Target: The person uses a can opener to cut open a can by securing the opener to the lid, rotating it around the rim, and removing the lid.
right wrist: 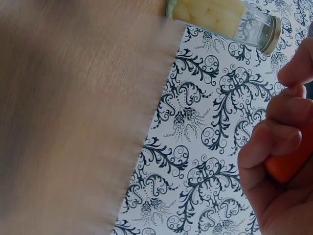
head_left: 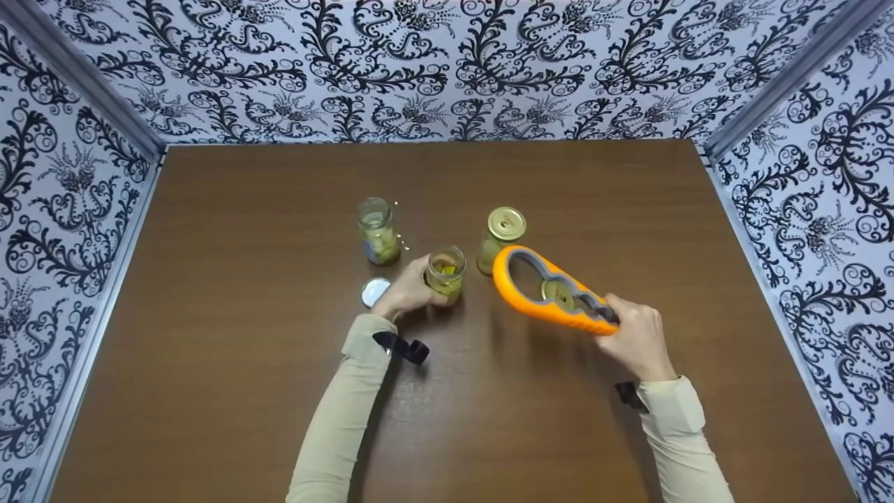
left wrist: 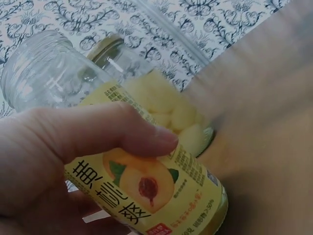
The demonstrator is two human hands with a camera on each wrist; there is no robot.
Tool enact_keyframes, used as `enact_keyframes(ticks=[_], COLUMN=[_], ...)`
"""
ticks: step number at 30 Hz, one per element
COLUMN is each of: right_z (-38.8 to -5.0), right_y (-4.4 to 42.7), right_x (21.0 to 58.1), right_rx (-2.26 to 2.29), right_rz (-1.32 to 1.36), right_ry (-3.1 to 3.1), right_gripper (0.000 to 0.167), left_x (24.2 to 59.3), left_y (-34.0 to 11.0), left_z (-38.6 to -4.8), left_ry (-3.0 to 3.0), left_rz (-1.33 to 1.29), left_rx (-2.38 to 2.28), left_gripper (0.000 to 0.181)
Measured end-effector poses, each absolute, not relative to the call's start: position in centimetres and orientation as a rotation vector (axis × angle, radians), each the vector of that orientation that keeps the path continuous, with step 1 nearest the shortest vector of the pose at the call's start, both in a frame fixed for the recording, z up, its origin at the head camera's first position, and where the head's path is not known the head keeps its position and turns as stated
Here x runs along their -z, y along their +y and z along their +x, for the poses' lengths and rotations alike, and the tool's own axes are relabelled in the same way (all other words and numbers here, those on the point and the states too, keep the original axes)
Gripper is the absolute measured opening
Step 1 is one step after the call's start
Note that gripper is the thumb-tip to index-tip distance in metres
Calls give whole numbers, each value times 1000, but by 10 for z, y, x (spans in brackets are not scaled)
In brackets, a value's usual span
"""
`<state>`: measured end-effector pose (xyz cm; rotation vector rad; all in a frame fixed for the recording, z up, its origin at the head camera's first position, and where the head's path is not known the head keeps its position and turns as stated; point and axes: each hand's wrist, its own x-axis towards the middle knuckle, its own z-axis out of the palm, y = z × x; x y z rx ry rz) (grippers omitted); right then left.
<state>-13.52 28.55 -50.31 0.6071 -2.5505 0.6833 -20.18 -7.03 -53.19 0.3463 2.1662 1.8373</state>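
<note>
My left hand (head_left: 408, 290) grips a glass jar (head_left: 447, 279) without a lid, yellow pieces inside. Its yellow peach label (left wrist: 142, 181) shows in the left wrist view, the thumb lying across it. On the right, my right hand (head_left: 639, 339) holds an orange and grey jar opener (head_left: 520, 300) by its narrow end, above the table. A gold lid (head_left: 559, 295) shows within one of the opener's gaps; whether it is clamped there I cannot tell. Between the hands and farther back stands a jar with its gold lid on (head_left: 506, 223), pale fruit inside.
Another lidless jar (head_left: 378, 234) with pale contents stands behind my left hand. A white lid (head_left: 375, 292) lies beside that hand's wrist. Small light spots dot the brown table (head_left: 279, 230) near the back-left jar. Patterned walls (head_left: 419, 84) border the table's back and sides.
</note>
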Motion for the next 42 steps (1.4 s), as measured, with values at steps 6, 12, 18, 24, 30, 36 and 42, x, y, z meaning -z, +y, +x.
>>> enact_keyframes(ticks=[6,12,18,24,30,36,42], right_z=[-133,-133,-132,-131,-132,-131,-129], right_y=[285,285,285,285,286,284,283], right_x=[505,510,515,517,518,518,520], right_rx=[-701,-693,-703,-707,-701,-700,-703], right_rz=[601,597,567,564,553,563,566], right_ry=[-2553,-2572,-2609,-2631,-2642,-2661,-2663], right_gripper=[27,25,25,27,30,30,32], left_x=[533,535,537,537,536,537,537], left_y=[-72,-70,-65,-63,-64,-64,-62], left_z=[-213,-227,-239,-246,-250,-251,-249], left_ry=[2168,2215,2287,2357,2352,2374,2376], left_rz=[274,173,83,3,50,41,-20], left_rx=[-1880,-1923,-1924,-1914,-1946,-1941,-1943], left_gripper=[59,63,65,67,64,64,73])
